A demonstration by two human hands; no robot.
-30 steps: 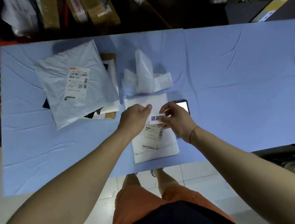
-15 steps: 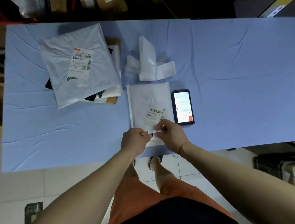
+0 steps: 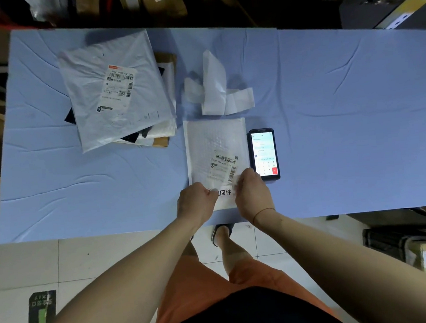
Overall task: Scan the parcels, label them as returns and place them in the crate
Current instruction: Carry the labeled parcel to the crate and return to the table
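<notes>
1. Lying flat at lower centre of the frame: white bubble-padded mailer parcel (image 3: 215, 145), near edge of the blue-clothed table (image 3: 344, 130), judged handy for labelling.
2. Pinching the left end of the white return sticker with black characters (image 3: 224, 192): left hand (image 3: 196, 203), fingers curled.
3. Pressing the sticker's right end down: right hand (image 3: 253, 196), fingers bent, grip partly hidden.
4. Resting just right of the parcel, screen lit: black handheld scanner phone (image 3: 263, 154).
5. Hiding the sticker's first character under the knuckles; not showing any crate for certain.

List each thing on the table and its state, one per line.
Bubble mailer: flat, shipping label up.
Return sticker: on the mailer's near end, pinched at both ends.
Left hand: pinching the sticker.
Right hand: pinching the sticker.
Phone: screen lit, beside the mailer.
Parcel pile: stacked, untouched.
</notes>
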